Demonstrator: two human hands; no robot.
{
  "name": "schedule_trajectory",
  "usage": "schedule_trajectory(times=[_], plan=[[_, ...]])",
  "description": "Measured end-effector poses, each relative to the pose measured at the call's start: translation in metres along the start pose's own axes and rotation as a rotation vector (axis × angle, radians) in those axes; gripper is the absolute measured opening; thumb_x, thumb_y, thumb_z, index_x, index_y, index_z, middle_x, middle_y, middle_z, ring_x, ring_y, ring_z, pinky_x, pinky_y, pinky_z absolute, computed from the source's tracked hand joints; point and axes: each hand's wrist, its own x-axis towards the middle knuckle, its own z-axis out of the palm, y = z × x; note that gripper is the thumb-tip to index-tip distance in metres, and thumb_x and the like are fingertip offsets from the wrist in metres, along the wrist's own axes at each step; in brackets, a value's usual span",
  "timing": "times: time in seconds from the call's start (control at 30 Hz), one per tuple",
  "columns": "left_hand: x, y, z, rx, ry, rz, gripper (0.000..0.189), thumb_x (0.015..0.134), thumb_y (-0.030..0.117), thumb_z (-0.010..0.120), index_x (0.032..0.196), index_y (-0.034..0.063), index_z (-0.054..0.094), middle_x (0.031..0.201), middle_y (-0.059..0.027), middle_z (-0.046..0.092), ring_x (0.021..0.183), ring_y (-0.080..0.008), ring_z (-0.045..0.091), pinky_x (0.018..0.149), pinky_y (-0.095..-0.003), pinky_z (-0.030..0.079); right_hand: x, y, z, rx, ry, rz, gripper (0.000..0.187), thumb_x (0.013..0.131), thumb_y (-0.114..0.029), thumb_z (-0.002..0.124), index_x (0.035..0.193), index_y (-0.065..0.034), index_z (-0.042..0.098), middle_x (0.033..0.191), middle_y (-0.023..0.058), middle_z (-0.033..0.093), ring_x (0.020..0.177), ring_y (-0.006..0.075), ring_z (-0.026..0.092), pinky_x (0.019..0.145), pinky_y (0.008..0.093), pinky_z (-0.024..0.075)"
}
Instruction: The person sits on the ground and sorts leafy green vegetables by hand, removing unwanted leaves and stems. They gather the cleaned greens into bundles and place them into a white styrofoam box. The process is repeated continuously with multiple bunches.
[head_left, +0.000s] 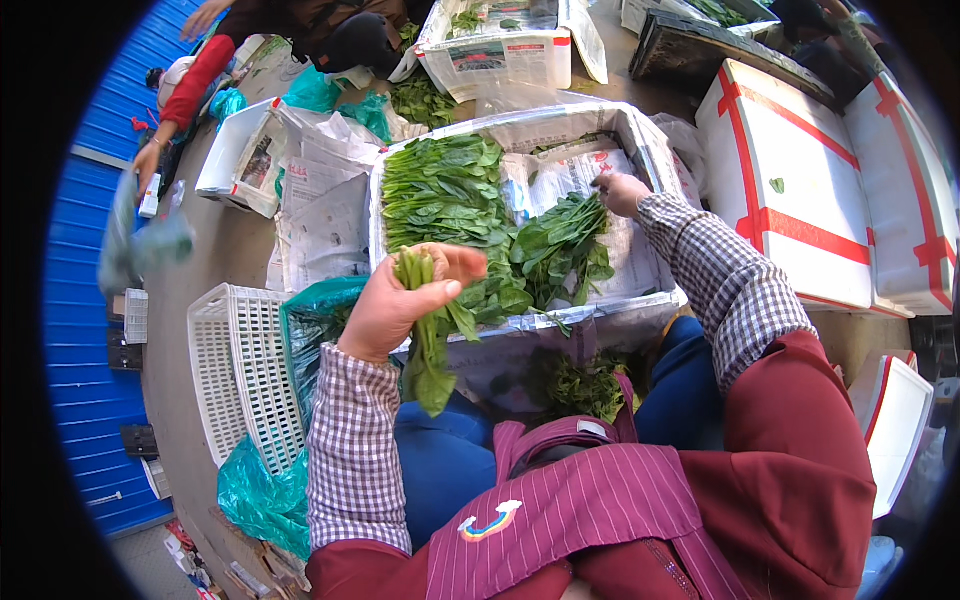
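My left hand (405, 296) is closed around the stems of a small bunch of leafy greens (431, 367), whose leaves hang down in front of the box. Over the right part of a newspaper-lined box (525, 321), my right hand (624, 195) has its fingers bent by the stem ends of a loose pile of greens (559, 240). Something small and dark shows at its fingertips, and whether it grips anything is unclear. Dense rows of greens (442, 191) fill the box's left side, stems to the left. Newspaper (570, 176) covers the bottom on the right.
A white plastic basket (247, 367) and green plastic bags (262, 495) are at left. White foam boxes (795, 187) with red tape stand at right. Another newspaper-lined box (495, 60) is beyond. A co-worker's red-sleeved arm (195, 90) reaches down at upper left. More greens (585, 390) lie between my knees.
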Motion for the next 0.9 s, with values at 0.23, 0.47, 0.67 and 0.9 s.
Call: schedule_trajectory(times=[0.23,0.47,0.67,0.9], plan=[[0.039,-0.013,0.005,0.355,0.175,-0.044,0.015,0.091,0.009,0.076,0.1,0.003,0.066,0.097,-0.0024,0.071,0.085,-0.0078,0.064,0.079,-0.0257,0.053,-0.004,-0.045,-0.061,0.615,-0.112,-0.359,0.021,0.09,-0.018,0.075,0.104,-0.0013,0.076,0.087,0.0077,0.076,0.079,0.0152,0.069,0.077,0.0327,0.0565],[0.062,-0.015,0.037,0.31,0.261,0.241,0.031,0.088,0.014,0.084,0.112,0.0,0.07,0.094,0.001,0.071,0.082,-0.005,0.062,0.073,-0.0221,0.05,-0.087,-0.144,-0.113,0.801,-0.27,-0.626,0.023,0.095,-0.022,0.076,0.101,0.0,0.074,0.082,0.0025,0.073,0.071,0.0082,0.066,0.066,0.0254,0.0553],[0.061,-0.011,0.031,0.042,0.158,-0.078,0.03,0.093,0.015,0.078,0.117,-0.0007,0.069,0.095,-0.0004,0.07,0.066,-0.006,0.055,0.06,-0.0218,0.045,-0.098,-0.147,-0.115,1.011,-0.356,-0.455,0.029,0.101,-0.029,0.069,0.11,-0.0013,0.072,0.089,0.0032,0.075,0.073,0.0083,0.07,0.068,0.0241,0.0577],[0.059,-0.02,0.023,-0.129,0.1,-0.119,0.027,0.097,0.013,0.071,0.121,0.0021,0.067,0.109,-0.0042,0.071,0.084,-0.0084,0.061,0.07,-0.0258,0.052,-0.014,-0.014,-0.038,0.217,0.066,-0.258,0.039,0.094,-0.022,0.072,0.126,-0.0005,0.066,0.112,0.0201,0.074,0.102,0.0294,0.072,0.09,0.0407,0.0574]])
